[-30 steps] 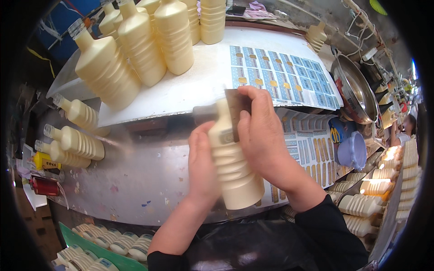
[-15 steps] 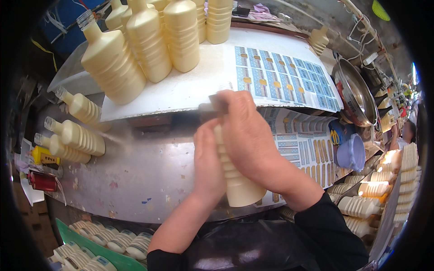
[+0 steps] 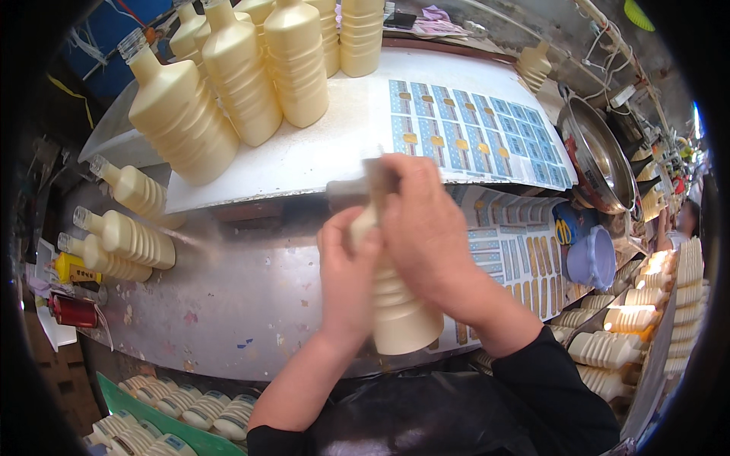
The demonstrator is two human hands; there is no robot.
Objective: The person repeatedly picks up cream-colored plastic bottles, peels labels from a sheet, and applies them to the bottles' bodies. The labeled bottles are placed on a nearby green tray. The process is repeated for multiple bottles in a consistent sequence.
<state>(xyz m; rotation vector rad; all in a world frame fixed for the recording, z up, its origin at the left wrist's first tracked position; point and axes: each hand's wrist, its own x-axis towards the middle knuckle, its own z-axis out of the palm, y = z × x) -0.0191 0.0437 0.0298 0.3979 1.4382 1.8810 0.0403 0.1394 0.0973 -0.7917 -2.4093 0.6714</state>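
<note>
A cream ribbed plastic bottle (image 3: 403, 327) stands tilted in front of me, its base toward my body. My left hand (image 3: 346, 262) is closed around its upper part, with the thumb on the shoulder. My right hand (image 3: 426, 220) is closed on a thin flat dark blade-like piece (image 3: 380, 180) at the bottle's neck end, and its palm covers the bottle's right side. Beside that piece is a blurred grey flat shape (image 3: 344, 194) whose kind I cannot make out. Most of the bottle's neck is hidden.
Several cream bottles (image 3: 239, 83) stand on a white board (image 3: 342, 125) with a sheet of blue labels (image 3: 449, 129). More bottles (image 3: 137, 239) lie at the left. A metal pan (image 3: 597, 148), purple tub (image 3: 591, 258) and green crate (image 3: 163, 418) surround the workbench (image 3: 220, 319).
The held bottle has tipped and its base has shifted slightly left and nearer. The flat dark piece now stands more upright. My left thumb has moved onto the bottle's shoulder.
</note>
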